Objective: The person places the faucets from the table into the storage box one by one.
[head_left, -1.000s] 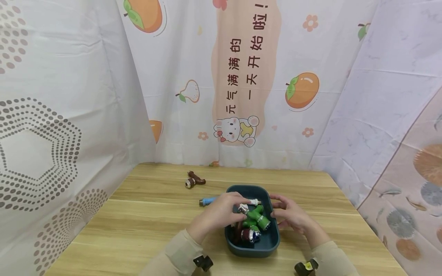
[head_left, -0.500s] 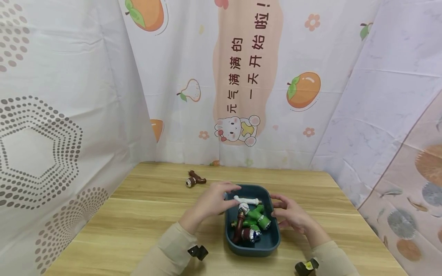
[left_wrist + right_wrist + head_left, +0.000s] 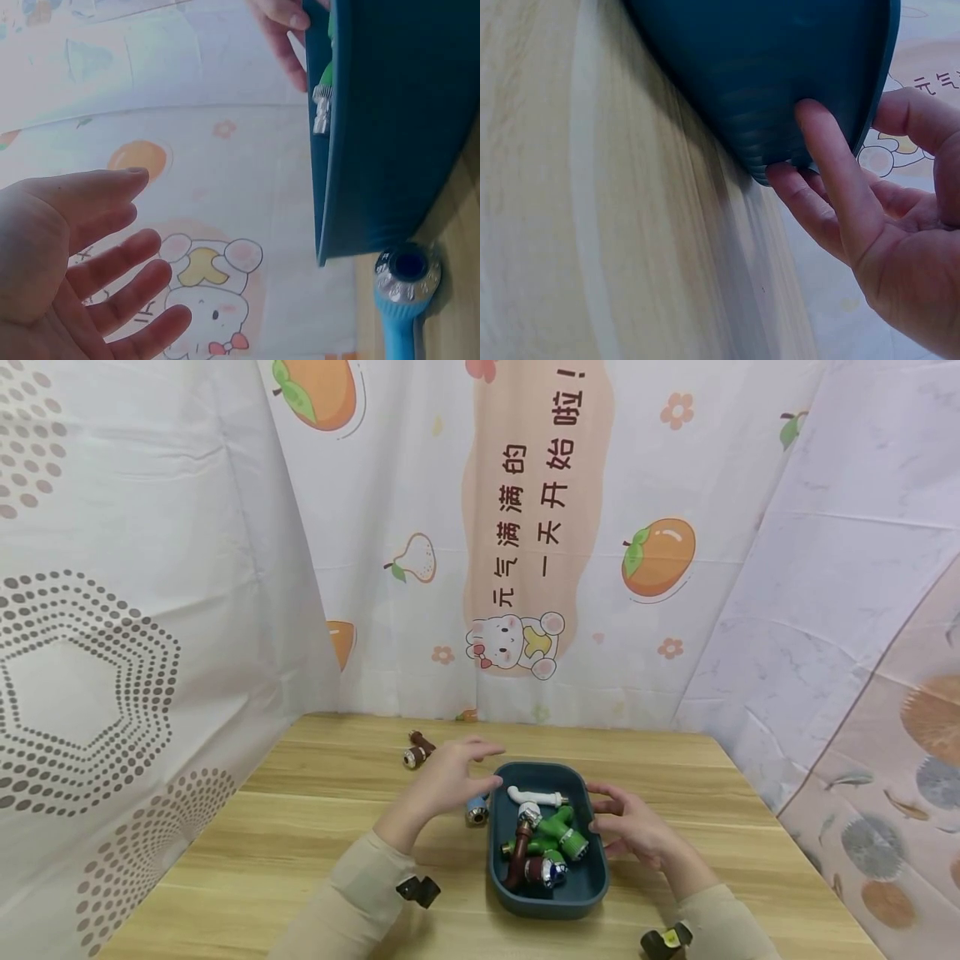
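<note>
A dark teal box [image 3: 551,910] stands on the wooden table, holding several pipe-shaped pieces with metal ends: a white one [image 3: 536,797], green ones [image 3: 562,833] and a brown one [image 3: 519,860]. My left hand [image 3: 442,781] hovers off the box's left side, fingers spread, with nothing in it. Below that hand a blue pipe-shaped piece [image 3: 401,322] lies on the table against the box, mostly hidden in the head view. My right hand [image 3: 630,827] touches the box's right wall, its extended fingers [image 3: 825,135] on the outer side and at the rim.
Another brown piece [image 3: 417,752] lies at the back left of the table [image 3: 660,760], partly covered by the left hand. Patterned curtains [image 3: 420,635] hang behind the table and on both sides.
My left hand has come out from over the pieces in the box and moved left, now covering part of the far brown piece. The right hand and the box have stayed in place.
</note>
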`<action>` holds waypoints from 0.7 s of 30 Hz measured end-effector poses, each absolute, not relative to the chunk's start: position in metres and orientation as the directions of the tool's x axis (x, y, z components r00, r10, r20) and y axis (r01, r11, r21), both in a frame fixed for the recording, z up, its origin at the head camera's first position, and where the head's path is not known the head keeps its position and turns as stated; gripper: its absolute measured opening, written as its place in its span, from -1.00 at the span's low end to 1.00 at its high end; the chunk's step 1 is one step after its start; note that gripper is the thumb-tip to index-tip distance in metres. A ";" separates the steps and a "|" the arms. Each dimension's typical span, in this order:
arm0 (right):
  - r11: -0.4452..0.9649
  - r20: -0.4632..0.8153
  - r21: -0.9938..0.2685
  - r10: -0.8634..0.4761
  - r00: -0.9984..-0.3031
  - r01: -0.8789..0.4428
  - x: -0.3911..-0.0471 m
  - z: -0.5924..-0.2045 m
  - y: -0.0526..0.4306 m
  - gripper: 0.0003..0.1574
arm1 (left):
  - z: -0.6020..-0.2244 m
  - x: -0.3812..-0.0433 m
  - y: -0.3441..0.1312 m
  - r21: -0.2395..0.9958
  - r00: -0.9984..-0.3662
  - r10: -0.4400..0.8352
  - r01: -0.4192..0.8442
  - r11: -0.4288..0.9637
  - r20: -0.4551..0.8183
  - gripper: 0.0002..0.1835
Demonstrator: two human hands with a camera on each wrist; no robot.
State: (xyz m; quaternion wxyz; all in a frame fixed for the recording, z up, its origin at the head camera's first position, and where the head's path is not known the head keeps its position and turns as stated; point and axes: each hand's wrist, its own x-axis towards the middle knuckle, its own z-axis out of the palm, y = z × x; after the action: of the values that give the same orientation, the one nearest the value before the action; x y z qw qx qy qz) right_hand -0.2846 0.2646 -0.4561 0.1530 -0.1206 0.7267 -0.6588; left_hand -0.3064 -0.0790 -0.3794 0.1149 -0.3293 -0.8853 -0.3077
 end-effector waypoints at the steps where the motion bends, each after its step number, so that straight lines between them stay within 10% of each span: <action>1: 0.102 -0.064 -0.994 -0.377 -0.924 0.027 -0.285 -0.456 0.265 -0.03 | -0.379 -0.307 -0.081 0.463 -0.756 0.509 0.655 0.598 0.412 -0.54; 21: 0.104 -0.072 -0.994 -0.377 -0.924 0.035 -0.284 -0.455 0.265 -0.03 | -0.375 -0.322 -0.100 0.472 -0.800 0.441 0.597 0.649 0.406 -0.41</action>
State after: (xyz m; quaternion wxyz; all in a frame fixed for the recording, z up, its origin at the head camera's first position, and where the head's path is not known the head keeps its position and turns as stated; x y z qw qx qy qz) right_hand -0.2838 0.2646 -0.4551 0.1561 -0.1177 0.7264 -0.6589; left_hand -0.3223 -0.1000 -0.3753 0.1283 -0.2888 -0.8989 -0.3036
